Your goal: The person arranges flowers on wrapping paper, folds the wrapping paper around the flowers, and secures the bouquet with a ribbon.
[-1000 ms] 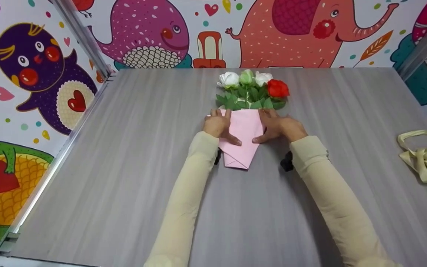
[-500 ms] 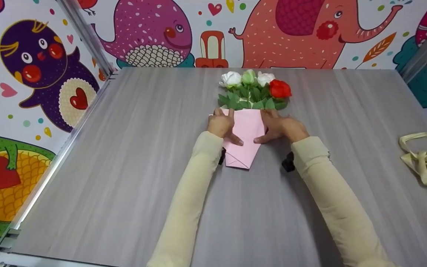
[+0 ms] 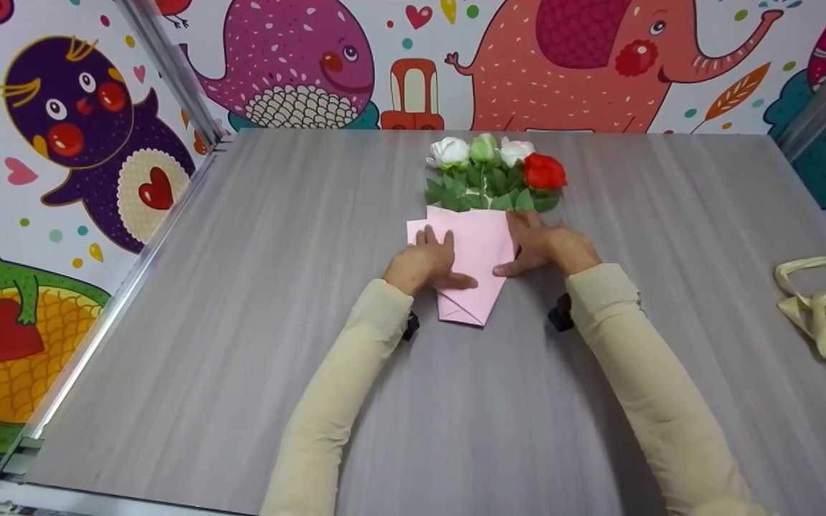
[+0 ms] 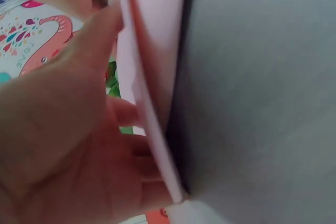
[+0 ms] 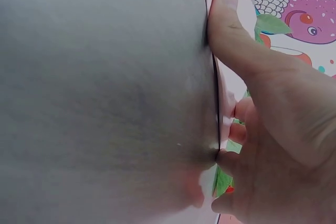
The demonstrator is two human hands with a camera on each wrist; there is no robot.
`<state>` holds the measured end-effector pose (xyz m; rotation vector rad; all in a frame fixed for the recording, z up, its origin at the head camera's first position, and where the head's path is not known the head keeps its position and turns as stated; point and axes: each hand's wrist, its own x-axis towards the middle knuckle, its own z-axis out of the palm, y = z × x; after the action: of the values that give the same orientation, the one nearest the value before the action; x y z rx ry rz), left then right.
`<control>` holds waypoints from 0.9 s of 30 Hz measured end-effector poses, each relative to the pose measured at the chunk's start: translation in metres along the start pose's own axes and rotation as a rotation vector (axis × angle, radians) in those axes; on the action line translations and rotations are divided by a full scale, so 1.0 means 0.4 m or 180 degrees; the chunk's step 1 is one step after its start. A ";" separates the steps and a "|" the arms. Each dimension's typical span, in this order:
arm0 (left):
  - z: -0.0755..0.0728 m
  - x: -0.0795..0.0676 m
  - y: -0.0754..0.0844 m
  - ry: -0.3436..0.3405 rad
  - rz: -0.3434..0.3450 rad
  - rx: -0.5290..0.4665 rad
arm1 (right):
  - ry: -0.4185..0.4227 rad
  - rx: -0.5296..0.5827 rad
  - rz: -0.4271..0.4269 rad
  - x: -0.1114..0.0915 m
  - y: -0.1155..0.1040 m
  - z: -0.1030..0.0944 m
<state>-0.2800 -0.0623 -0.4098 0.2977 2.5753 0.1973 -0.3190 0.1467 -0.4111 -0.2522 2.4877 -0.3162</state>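
Note:
In the head view, pink wrapping paper (image 3: 476,247) is folded round the stems of several flowers, flat on the table. My left hand (image 3: 424,264) rests on the left part of the paper, fingers spread and thumb toward the middle. At the right edge my right hand (image 3: 546,247) presses, its thumb on the paper and its fingers near the top corner. White roses (image 3: 449,152), a green bud (image 3: 483,148) and a red rose (image 3: 545,171) show above the paper. In the left wrist view, the paper's folded edge (image 4: 152,119) stands slightly apart from the layer under it.
A loosely knotted cream ribbon (image 3: 823,308) lies on the right side of the grey table (image 3: 241,322). Walls with cartoon animals (image 3: 571,64) stand behind and to the left, with metal posts (image 3: 169,72) at the corners.
My left hand has shifted down and slightly left from the paper's upper left edge, and that corner now shows. My right hand stays at the right edge. The head view has shifted slightly.

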 end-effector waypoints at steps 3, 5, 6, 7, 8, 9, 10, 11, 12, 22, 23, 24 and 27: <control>0.004 0.002 0.012 -0.0065 -0.0109 0.0141 | 0.0007 -0.0027 -0.0004 0.002 0.001 0.000; 0.004 0.004 0.019 -0.0141 -0.0172 0.0254 | 0.0013 -0.0058 -0.0041 0.004 0.002 0.001; 0.004 0.003 0.023 -0.0174 -0.0208 0.0297 | 0.0010 -0.0077 -0.0067 0.005 0.002 0.002; 0.003 0.003 0.026 -0.0200 -0.0238 0.0329 | 0.0007 -0.0095 -0.0081 0.006 0.003 0.003; 0.002 0.003 0.029 -0.0235 -0.0266 0.0358 | 0.0003 -0.0113 -0.0087 0.007 0.003 0.003; 0.002 0.002 0.032 -0.0266 -0.0305 0.0348 | -0.0001 -0.0135 -0.0110 0.008 0.004 0.004; 0.002 0.001 0.035 -0.0304 -0.0345 0.0329 | -0.0008 -0.0158 -0.0130 0.009 0.005 0.004; 0.001 0.000 0.038 -0.0333 -0.0385 0.0315 | -0.0015 -0.0168 -0.0143 0.010 0.006 0.004; 0.001 0.000 0.041 -0.0345 -0.0421 0.0301 | -0.0019 -0.0162 -0.0142 0.010 0.006 0.004; 0.013 -0.016 0.081 -0.0157 -0.0604 0.0483 | 0.0065 -0.0190 -0.0110 0.002 0.003 0.004; 0.016 -0.019 0.088 -0.0085 -0.0622 0.0617 | 0.0080 -0.0215 -0.0134 0.001 0.002 0.004; 0.020 -0.022 0.096 0.0011 -0.0647 0.0729 | 0.0091 -0.0235 -0.0153 0.001 0.002 0.004; 0.031 -0.033 0.115 0.0209 -0.0630 0.0996 | 0.0082 -0.0218 -0.0136 -0.002 0.004 0.003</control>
<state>-0.2546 -0.0202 -0.4048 0.1485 2.6765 -0.2745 -0.3177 0.1483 -0.4121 -0.3317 2.5242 -0.2535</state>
